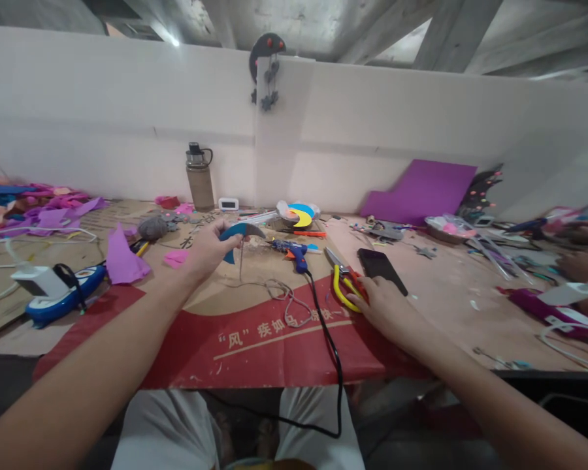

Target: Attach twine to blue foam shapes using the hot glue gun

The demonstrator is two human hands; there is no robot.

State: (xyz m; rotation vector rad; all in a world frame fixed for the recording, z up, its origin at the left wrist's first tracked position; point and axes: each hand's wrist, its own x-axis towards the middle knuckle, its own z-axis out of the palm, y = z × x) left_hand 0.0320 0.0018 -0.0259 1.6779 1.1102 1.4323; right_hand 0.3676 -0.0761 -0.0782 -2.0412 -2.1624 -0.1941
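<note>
My left hand (pixel 206 249) is raised above the cardboard-covered table (pixel 255 339) and pinches a blue crescent-shaped foam piece (pixel 241 234) with a thin string hanging from it. My right hand (pixel 379 301) rests on the table, its fingers closing over the yellow-handled scissors (pixel 342 277). A black phone (pixel 381 267) lies just beyond that hand. A blue glue gun (pixel 291 250) lies between my hands, its black cord running off the table's front edge.
Purple and pink foam scraps (pixel 44 212) lie at the left, beside a white and blue device (pixel 59 292). A water bottle (pixel 199 176), a purple sheet (pixel 421 190) and foam crescents (pixel 298 214) stand by the back wall. Another person's hands (pixel 585 261) work at the right.
</note>
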